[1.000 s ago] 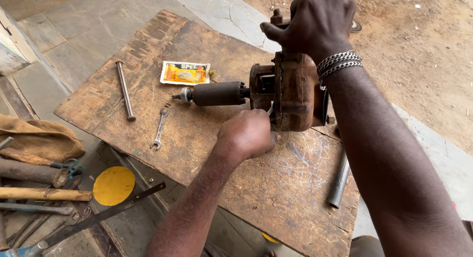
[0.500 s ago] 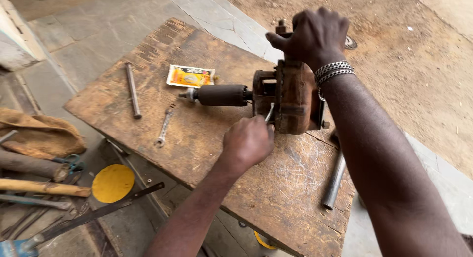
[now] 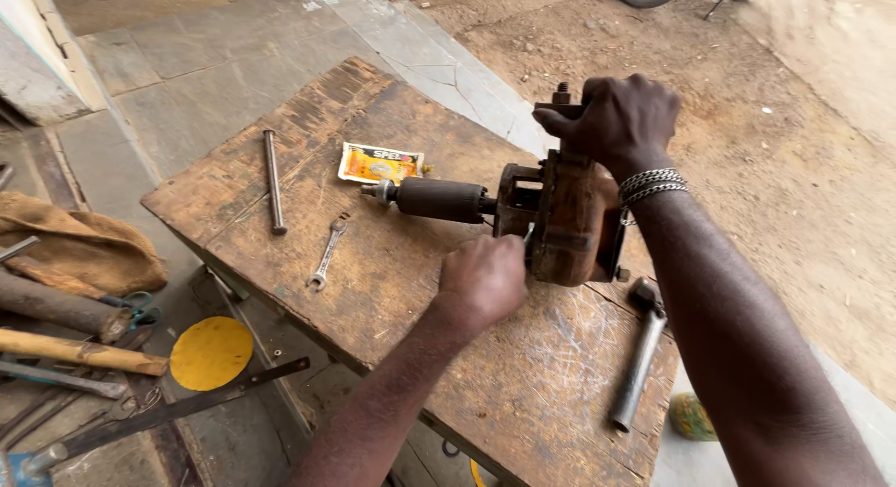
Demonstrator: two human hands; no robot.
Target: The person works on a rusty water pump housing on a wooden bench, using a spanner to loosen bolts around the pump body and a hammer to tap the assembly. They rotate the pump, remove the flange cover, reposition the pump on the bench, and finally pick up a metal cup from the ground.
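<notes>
Rusty brown housing sits upright on the wooden table, right of centre, its dark cylindrical shaft pointing left toward the yellow sachet. Right hand is clamped over the housing's top by the bolt, fingers curled, bracing it. Left hand is fisted at the front face, apparently pinching a small metal tool there; tip is hidden, so can't tell what it engages. My read: press down hard with the right so the housing doesn't rock, keep the left wrist in line with the fastener, and use short turns. Spare spanner and steel rod lie to the left, the hammer near the right edge.
</notes>
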